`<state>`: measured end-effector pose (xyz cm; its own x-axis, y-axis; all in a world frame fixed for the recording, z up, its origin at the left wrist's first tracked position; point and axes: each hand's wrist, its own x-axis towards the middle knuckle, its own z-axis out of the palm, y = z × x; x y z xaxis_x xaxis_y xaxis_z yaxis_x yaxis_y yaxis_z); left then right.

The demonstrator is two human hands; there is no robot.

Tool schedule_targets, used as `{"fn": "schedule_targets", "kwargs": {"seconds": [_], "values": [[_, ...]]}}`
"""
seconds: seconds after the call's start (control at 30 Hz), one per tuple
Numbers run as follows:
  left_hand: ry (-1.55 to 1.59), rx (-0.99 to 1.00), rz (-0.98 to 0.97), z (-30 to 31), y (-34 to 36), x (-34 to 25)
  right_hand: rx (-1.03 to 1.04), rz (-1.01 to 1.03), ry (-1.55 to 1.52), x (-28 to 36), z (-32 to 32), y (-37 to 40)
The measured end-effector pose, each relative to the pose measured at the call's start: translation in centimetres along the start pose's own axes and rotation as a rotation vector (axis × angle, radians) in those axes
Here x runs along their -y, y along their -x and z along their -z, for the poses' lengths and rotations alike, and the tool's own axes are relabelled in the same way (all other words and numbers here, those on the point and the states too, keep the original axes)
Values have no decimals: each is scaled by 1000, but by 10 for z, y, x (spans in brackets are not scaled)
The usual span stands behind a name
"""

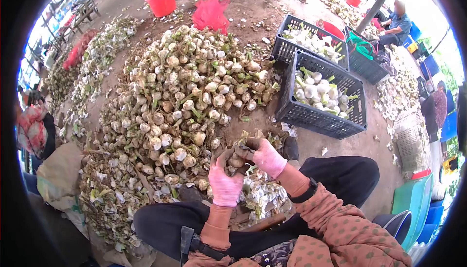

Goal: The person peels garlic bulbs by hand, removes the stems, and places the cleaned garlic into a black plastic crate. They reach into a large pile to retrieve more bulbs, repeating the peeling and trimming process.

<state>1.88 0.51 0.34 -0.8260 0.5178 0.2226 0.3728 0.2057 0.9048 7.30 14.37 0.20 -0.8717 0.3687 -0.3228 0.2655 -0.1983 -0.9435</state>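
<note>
My left hand (225, 180), in a pink glove with darkened fingers, is closed around a dirt-brown garlic bulb (236, 160). My right hand (266, 157), gloved the same way, meets it from the right, fingers bent against the bulb's upper side. Whether a small tool sits in those fingers I cannot make out. Just beyond both hands rises a large heap of unpeeled garlic (180, 92) with short stalks. Pale peeled-off skins (265, 191) lie below the hands, between my legs.
Right of the heap, a black crate (323, 121) holds clean white garlic; a second crate (282, 45) with garlic stands behind it. A red bucket (161, 1) and red mesh bag (211, 16) are at the back. Another person (400, 23) sits far right. A sack (61, 172) lies left.
</note>
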Motion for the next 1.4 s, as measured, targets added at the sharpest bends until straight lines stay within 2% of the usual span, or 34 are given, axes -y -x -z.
{"fn": "schedule_targets", "kwargs": {"seconds": [0.13,0.2,0.23,0.3,0.33,0.4,0.5,0.63,0.7,0.83,0.97,1.03,1.07,1.1,1.17,1.23,1.33,1.37,1.4], "values": [[20,-2,16,2,3,5,46,33,25,11,4,7],[142,47,72,2,6,11,53,63,222,17,7,10],[144,47,69,2,7,12,51,66,224,20,8,12],[515,88,323,0,8,13,32,61,319,23,9,14],[517,91,321,0,8,11,29,62,319,24,9,16],[740,161,472,3,6,6,-22,-21,200,23,7,19],[861,120,577,4,4,-1,-98,101,43,7,6,18],[906,134,566,-3,6,-1,-96,5,8,11,7,26],[990,128,722,-4,5,6,-63,25,-19,9,8,29],[1122,194,890,-5,4,19,-86,200,224,-1,12,29],[1167,194,824,-1,3,-2,-157,66,293,10,17,33],[933,229,633,-3,2,-4,-88,246,220,1,19,33],[974,210,612,-4,2,1,-94,336,215,-3,16,30],[973,211,616,-4,3,5,-95,334,213,-10,20,25],[961,276,541,-5,4,7,-214,389,471,-17,27,15],[960,304,538,-5,5,6,-271,400,548,-18,28,9],[1031,412,573,-6,12,-2,-541,268,781,-24,36,-7],[1029,414,573,-7,13,-3,-496,168,921,-37,51,-16],[1050,419,594,-6,12,-3,-421,210,886,-39,57,-15]]}}
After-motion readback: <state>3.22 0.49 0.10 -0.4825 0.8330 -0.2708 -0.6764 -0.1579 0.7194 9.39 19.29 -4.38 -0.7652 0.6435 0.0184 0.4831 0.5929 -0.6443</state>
